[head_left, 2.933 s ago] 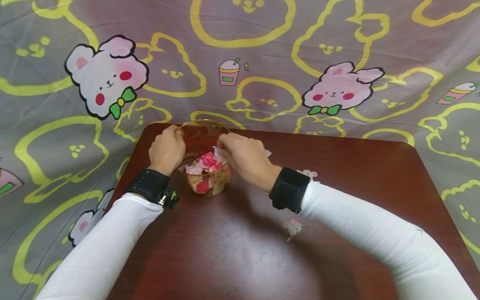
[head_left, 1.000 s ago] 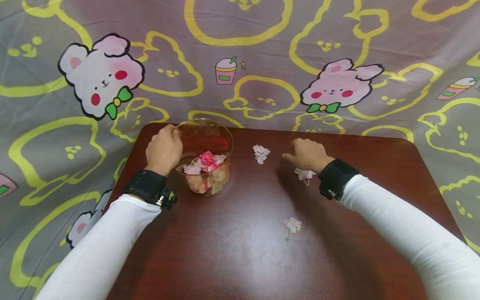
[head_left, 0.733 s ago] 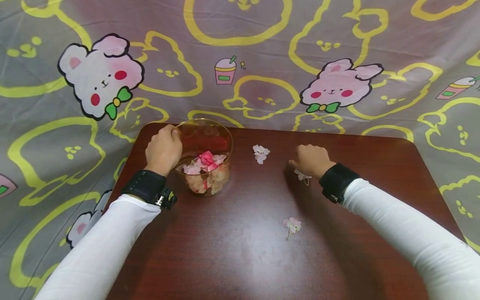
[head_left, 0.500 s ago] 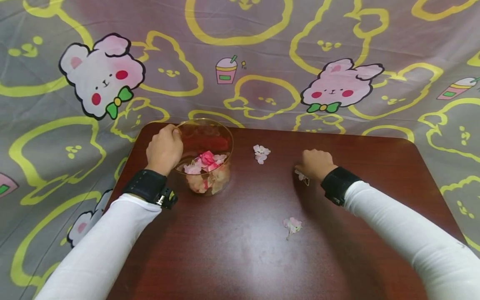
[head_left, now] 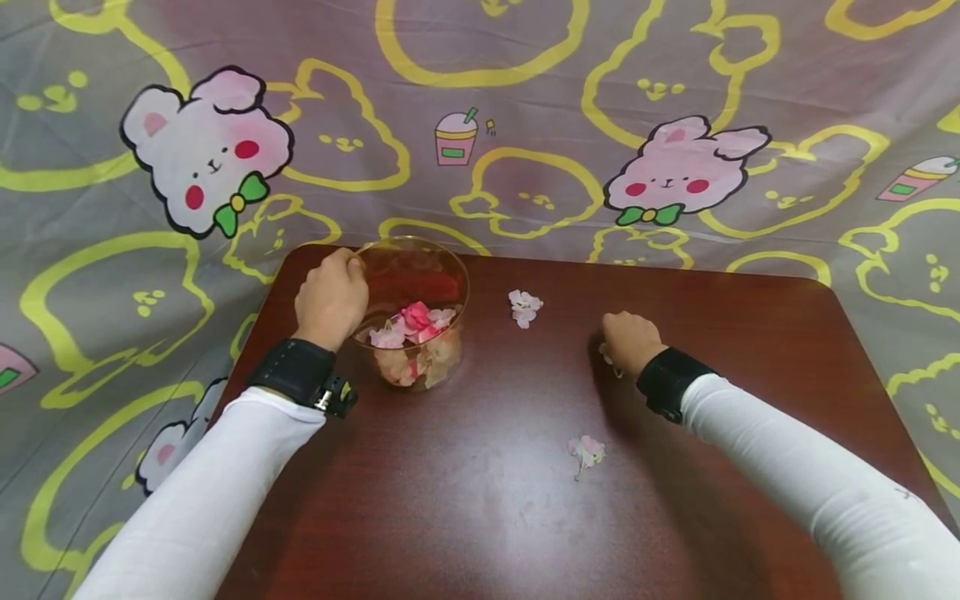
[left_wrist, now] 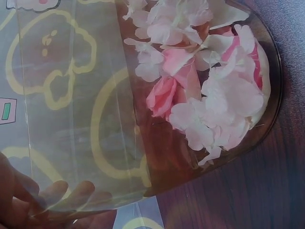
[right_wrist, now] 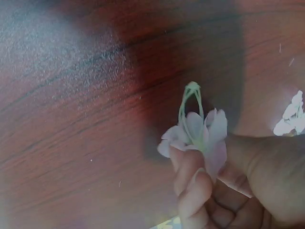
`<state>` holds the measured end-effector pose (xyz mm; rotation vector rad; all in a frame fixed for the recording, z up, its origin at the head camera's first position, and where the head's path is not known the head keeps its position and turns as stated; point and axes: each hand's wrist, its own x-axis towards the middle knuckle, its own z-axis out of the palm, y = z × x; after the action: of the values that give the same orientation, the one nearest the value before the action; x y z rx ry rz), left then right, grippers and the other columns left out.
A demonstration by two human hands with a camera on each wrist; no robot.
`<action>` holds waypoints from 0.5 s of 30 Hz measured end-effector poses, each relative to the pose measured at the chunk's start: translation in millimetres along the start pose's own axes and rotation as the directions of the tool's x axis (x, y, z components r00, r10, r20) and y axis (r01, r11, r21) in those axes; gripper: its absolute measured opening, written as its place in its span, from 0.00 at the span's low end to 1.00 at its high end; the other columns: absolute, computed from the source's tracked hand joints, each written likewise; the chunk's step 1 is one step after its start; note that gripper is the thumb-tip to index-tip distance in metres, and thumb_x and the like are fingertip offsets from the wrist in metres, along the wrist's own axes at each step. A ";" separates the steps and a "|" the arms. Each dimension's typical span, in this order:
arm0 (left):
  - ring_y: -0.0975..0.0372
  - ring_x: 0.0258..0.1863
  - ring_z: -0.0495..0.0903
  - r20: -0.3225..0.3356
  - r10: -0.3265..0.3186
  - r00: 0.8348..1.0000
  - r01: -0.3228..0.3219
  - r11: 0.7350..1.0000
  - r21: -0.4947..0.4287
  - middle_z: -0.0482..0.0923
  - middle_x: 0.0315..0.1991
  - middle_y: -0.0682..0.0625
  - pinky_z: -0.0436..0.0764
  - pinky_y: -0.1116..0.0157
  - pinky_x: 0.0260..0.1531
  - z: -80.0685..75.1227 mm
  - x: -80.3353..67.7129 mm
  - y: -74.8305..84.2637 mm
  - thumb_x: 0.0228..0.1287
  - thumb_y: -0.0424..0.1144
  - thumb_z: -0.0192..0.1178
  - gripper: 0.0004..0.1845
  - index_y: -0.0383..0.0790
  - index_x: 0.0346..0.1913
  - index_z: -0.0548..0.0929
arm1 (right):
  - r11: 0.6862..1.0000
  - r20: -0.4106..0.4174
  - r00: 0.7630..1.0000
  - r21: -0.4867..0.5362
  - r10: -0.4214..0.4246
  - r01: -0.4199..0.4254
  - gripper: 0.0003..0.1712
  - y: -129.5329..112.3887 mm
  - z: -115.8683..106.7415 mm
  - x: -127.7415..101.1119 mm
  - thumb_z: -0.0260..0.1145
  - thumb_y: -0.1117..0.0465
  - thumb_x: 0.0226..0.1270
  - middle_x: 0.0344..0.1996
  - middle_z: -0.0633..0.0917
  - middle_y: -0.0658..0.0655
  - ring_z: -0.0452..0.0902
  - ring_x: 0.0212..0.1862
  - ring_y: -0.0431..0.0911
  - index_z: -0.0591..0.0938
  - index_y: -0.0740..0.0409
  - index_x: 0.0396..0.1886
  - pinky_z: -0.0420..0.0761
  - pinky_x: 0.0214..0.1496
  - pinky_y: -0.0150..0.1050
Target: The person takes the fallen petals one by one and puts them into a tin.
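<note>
A clear amber-tinted container [head_left: 435, 289] with a gold-coloured rim stands at the table's back left. Pale and deep pink flowers [left_wrist: 228, 93] lie in its bottom. My left hand [head_left: 332, 302] grips the left side of its rim, fingers seen through the clear wall in the left wrist view. Out to the right, my right hand [head_left: 632, 343] is low over the table. Between thumb and fingers it pinches a pale pink flower [right_wrist: 214, 136] with thin looped green stems; in the head view the hand hides most of this flower.
On the dark red-brown table [head_left: 480, 517] lie two more pale flowers: one cluster [head_left: 525, 308] right of the container, another flower [head_left: 586, 452] nearer the front. A cartoon-printed cloth [head_left: 525, 100] hangs close behind the table and along its sides.
My right hand has left the container's mouth, moved right and come down onto the right-hand flower, which it now pinches. The left hand has kept its grip on the rim.
</note>
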<state>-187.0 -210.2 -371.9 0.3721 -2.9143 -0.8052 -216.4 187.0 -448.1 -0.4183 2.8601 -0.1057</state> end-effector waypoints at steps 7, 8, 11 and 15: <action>0.35 0.55 0.80 -0.004 0.000 1.000 0.000 1.000 -0.001 0.82 0.56 0.33 0.76 0.37 0.50 1.5 1.8 -0.8 0.82 0.45 0.36 0.22 0.38 0.58 0.78 | 0.999 -0.037 0.999 -0.030 -0.022 0.021 0.03 -2.1 5.3 0.7 0.65 0.70 0.65 0.29 0.87 0.63 0.86 0.36 0.58 0.80 0.66 0.31 0.85 0.37 0.56; 0.34 0.55 0.80 -0.005 0.000 1.000 0.000 1.000 -0.001 0.82 0.56 0.33 0.76 0.37 0.50 1.7 2.1 -0.8 0.82 0.45 0.36 0.22 0.38 0.58 0.78 | 0.999 -0.042 0.999 -0.031 -0.026 0.024 0.02 -2.4 5.2 0.8 0.65 0.71 0.64 0.30 0.87 0.65 0.86 0.37 0.59 0.80 0.66 0.32 0.85 0.37 0.57; 0.34 0.55 0.80 -0.008 -0.001 1.000 0.001 1.000 0.003 0.82 0.56 0.33 0.76 0.36 0.49 1.6 2.3 -1.1 0.82 0.45 0.36 0.21 0.38 0.57 0.78 | 0.999 -0.056 0.998 -0.013 -0.036 0.035 0.02 -3.7 3.4 0.9 0.65 0.72 0.63 0.30 0.86 0.65 0.86 0.36 0.59 0.79 0.66 0.31 0.85 0.37 0.55; 0.34 0.56 0.80 -0.009 -0.002 1.000 0.002 1.000 0.001 0.82 0.56 0.33 0.76 0.36 0.50 1.4 1.8 -1.8 0.81 0.45 0.36 0.21 0.39 0.57 0.78 | 0.998 -0.096 0.994 0.021 -0.055 0.057 0.05 -5.2 -0.5 1.0 0.65 0.73 0.63 0.23 0.83 0.60 0.81 0.29 0.52 0.79 0.65 0.27 0.82 0.31 0.49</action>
<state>-188.6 -211.5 -374.0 0.3771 -2.9068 -0.7997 -216.0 181.8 -447.3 -0.5014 2.9379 -0.1747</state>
